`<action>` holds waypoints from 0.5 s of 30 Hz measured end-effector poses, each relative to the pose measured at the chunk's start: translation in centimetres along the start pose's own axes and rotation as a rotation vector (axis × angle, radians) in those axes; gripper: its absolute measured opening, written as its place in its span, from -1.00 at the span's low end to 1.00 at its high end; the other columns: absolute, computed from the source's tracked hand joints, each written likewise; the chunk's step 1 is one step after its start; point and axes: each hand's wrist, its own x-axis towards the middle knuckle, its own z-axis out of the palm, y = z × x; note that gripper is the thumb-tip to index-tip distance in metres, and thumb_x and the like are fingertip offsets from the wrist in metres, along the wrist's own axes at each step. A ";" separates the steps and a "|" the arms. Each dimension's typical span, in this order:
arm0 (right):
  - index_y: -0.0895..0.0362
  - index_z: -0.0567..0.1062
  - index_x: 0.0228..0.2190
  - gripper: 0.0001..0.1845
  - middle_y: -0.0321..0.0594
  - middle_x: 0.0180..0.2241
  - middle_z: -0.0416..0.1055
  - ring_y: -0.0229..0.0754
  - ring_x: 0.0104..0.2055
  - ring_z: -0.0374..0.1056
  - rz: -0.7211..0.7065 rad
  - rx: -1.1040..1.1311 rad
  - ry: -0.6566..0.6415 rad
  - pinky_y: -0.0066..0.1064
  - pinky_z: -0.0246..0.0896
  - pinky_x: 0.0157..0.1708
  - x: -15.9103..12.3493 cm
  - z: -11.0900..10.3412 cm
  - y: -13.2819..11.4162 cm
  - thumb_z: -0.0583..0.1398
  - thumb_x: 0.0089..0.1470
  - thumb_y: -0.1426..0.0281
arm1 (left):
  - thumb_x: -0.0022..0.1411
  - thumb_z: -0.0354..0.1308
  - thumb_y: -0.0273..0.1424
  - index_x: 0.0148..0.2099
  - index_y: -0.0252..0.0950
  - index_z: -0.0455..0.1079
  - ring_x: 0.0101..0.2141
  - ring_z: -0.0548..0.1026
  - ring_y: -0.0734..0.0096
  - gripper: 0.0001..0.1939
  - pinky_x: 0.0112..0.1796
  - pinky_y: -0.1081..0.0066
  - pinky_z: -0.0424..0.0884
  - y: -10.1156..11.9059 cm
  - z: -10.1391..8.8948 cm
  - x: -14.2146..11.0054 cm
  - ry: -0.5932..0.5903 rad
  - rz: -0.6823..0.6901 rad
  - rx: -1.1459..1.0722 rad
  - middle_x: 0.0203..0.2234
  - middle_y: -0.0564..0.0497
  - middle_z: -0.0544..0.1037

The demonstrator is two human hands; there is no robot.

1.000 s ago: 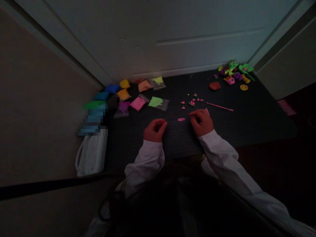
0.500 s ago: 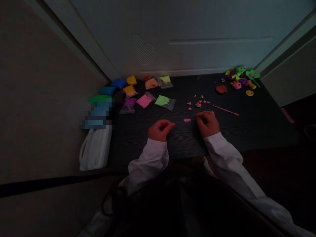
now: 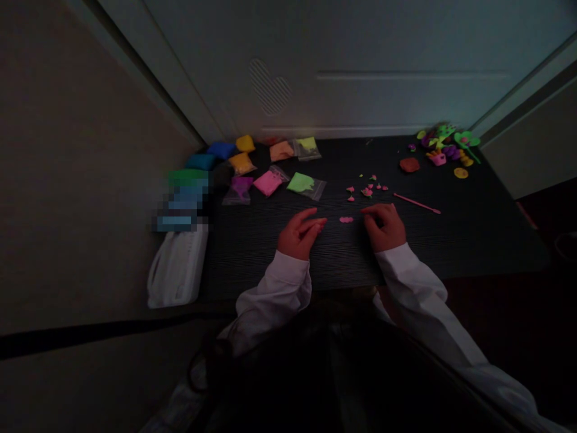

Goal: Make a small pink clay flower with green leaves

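Note:
A small strip of flattened pink clay (image 3: 346,219) with a scalloped outline lies on the dark table between my hands. To its left is my left hand (image 3: 300,233), forefinger raised apart from the other fingers and thumb. My right hand (image 3: 384,227), just right of the strip, has its fingers curled in towards the thumb; anything between the tips is too small or hidden to make out. A pink speck shows behind its knuckles. Several tiny pink clay buds (image 3: 367,192) with green bits sit beyond. A thin pink modelling tool (image 3: 417,203) lies to the right.
Bags of coloured clay stand at the back left, among them a green one (image 3: 305,184) and a pink one (image 3: 269,181). A white case (image 3: 178,267) is at the left edge. Reddish-brown clay (image 3: 409,165) and finished clay flowers (image 3: 466,140) occupy the back right.
My left hand has loosened from a pinch, with the forefinger lifting away. The right hand keeps nearly the same curled pose. The whole view has shifted slightly.

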 end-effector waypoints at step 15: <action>0.08 0.40 -0.45 -0.84 -0.24 -0.41 0.29 -0.22 -0.32 0.25 0.004 0.041 0.002 -0.24 0.11 -0.20 0.1 0.0 0.0 0.04 -0.11 0.44 | -0.16 0.17 -0.39 -0.60 -0.29 0.35 -0.65 0.30 0.60 -0.91 -0.55 0.53 0.23 1.5 0.1 -0.2 0.083 -0.030 0.262 -0.74 0.16 0.37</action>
